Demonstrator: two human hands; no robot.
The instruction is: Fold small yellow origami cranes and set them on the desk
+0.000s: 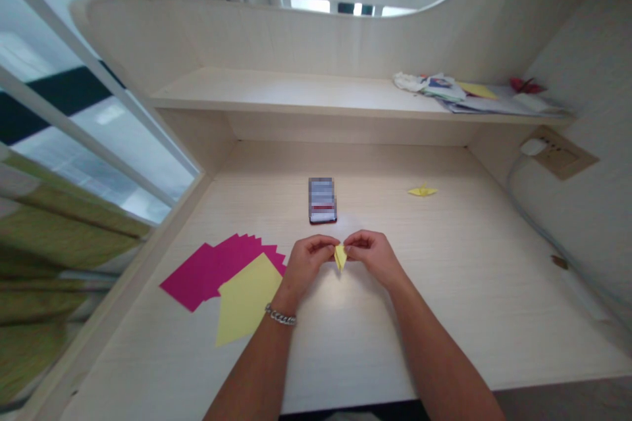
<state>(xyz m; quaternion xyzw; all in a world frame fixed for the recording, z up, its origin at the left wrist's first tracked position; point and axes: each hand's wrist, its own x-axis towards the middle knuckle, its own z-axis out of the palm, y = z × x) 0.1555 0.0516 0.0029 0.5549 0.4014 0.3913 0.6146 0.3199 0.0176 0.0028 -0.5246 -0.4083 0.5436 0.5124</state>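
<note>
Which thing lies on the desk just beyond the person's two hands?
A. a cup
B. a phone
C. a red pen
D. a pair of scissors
B: a phone lies flat on the desk right behind the left hand and right hand, which pinch a small folded yellow paper between them.

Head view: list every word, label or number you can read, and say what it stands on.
None can be read.
Phone on the desk: screen blurred, unreadable.
Papers on the shelf: some print, too small to read.
Pink sheets, yellow sheet and the folded yellow paper held between the left hand and right hand: no writing visible.
</note>
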